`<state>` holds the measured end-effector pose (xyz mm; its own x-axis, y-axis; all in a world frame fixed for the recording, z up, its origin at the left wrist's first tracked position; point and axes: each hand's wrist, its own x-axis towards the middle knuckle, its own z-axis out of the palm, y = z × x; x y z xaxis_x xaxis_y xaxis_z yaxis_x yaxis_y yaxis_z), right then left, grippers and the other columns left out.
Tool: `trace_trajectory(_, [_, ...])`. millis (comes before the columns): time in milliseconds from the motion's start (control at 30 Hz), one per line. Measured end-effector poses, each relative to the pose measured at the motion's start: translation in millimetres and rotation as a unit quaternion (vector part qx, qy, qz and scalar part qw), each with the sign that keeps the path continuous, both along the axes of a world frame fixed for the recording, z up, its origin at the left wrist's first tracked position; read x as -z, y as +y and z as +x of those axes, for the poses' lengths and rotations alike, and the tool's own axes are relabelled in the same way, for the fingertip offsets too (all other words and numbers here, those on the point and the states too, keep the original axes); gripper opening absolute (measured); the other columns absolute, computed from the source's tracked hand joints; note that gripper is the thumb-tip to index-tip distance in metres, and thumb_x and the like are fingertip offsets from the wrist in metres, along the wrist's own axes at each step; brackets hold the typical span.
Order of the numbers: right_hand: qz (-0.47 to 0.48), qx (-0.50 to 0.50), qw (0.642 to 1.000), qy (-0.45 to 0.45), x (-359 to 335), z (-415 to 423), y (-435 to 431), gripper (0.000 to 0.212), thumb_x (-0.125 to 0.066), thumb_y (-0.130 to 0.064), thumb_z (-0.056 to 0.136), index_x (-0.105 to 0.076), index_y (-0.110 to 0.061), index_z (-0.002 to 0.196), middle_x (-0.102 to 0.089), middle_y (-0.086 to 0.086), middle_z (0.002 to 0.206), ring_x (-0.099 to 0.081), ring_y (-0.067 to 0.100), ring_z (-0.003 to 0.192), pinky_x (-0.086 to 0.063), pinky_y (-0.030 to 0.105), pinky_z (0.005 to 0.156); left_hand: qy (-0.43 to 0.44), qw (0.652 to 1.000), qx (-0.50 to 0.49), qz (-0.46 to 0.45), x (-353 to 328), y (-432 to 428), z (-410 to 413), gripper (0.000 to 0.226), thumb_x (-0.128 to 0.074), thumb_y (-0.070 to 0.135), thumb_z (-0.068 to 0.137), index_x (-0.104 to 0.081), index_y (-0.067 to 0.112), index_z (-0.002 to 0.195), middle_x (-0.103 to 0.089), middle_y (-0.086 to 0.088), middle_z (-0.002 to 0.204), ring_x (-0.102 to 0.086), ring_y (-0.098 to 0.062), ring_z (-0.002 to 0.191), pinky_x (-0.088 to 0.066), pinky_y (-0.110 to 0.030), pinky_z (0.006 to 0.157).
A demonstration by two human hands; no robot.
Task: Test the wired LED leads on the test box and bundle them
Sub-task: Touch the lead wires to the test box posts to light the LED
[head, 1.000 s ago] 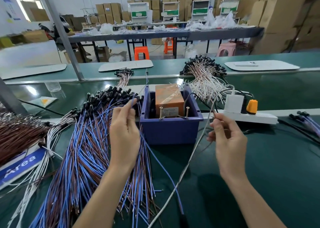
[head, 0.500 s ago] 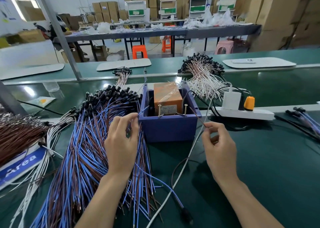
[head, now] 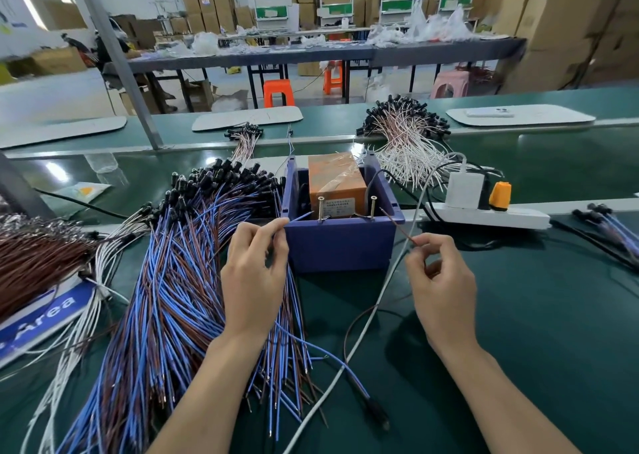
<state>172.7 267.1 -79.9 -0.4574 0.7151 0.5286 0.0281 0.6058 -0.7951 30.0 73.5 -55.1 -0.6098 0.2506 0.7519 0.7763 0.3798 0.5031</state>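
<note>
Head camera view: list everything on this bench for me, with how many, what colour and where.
test box: one, purple, centre, holding an orange unit
screws: two, metal, upright at the box's front edge
blue and brown leads: one large pile, left of the box
white leads: one pile, behind the box to the right
brown wires: one bundle, far left
power strip: one, white, right of the box, with a white charger and an orange plug
white cable: one, running between the hands
left hand: fingers pinch a blue wire
right hand: fingers pinch a brown wire
</note>
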Motion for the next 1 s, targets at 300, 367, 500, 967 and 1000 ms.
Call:
trace_trajectory(300, [0.0, 0.0, 1.0, -0.007, -2.5, 1.4, -1.4, 0.011, -0.058, -0.023, 0.094, -0.058, -0.032, 0.1, -0.059, -0.021, 0.091, -0.056, 0.012, 0.066, -0.041, 0.017, 0.055, -0.014, 1.0, 0.02, 0.005, 0.1, 1.3, 1.4, 0.023, -0.056, 0.02, 0.104, -0.067, 0.016, 0.124, -0.046, 0.006, 0.093, -0.049, -0.013, 0.071, -0.049, -0.036, 0.059])
trace_trajectory(367, [0.006, 0.002, 1.0, -0.006, -2.9, 1.8, -2.0, 0.011, -0.058, -0.023, 0.094, -0.058, -0.032, 0.1, -0.059, -0.022, 0.092, -0.057, 0.011, 0.066, -0.042, 0.019, 0.055, -0.018, 1.0, 0.022, 0.006, -0.4, 1.6, 2.0, 0.023, -0.055, 0.02, 0.104, -0.067, 0.015, 0.124, -0.047, 0.005, 0.094, -0.049, -0.014, 0.072, -0.049, -0.038, 0.059])
trace_trajectory(500, [0.003, 0.003, 1.0, 0.001, -3.3, 1.6, -3.1, 0.011, -0.053, -0.035, 0.09, -0.058, -0.033, 0.099, -0.06, -0.022, 0.09, -0.056, 0.011, 0.064, -0.043, 0.026, 0.057, -0.016, 1.0, 0.018, 0.009, -1.8, 1.4, 3.5, 0.023, -0.054, 0.021, 0.104, -0.067, 0.015, 0.122, -0.048, 0.005, 0.094, -0.049, -0.014, 0.073, -0.048, -0.036, 0.06])
trace_trajectory(967, [0.005, 0.005, 1.0, 0.001, -1.2, 2.6, -1.8, 0.01, -0.056, -0.027, 0.092, -0.059, -0.032, 0.101, -0.06, -0.023, 0.092, -0.056, 0.007, 0.062, -0.042, 0.024, 0.056, -0.014, 0.999, 0.032, 0.013, -0.7, 1.9, 3.7, 0.023, -0.054, 0.021, 0.104, -0.066, 0.016, 0.123, -0.044, 0.01, 0.094, -0.049, -0.013, 0.073, -0.05, -0.039, 0.061])
trace_trajectory(1000, [0.004, 0.005, 1.0, 0.0, -1.2, 2.5, -1.8, 0.01, -0.057, -0.026, 0.093, -0.059, -0.032, 0.101, -0.06, -0.023, 0.093, -0.056, 0.007, 0.062, -0.042, 0.024, 0.057, -0.015, 0.999, 0.033, 0.013, -0.6, 1.8, 3.6, 0.023, -0.054, 0.021, 0.104, -0.066, 0.016, 0.123, -0.045, 0.01, 0.094, -0.049, -0.013, 0.073, -0.05, -0.04, 0.061])
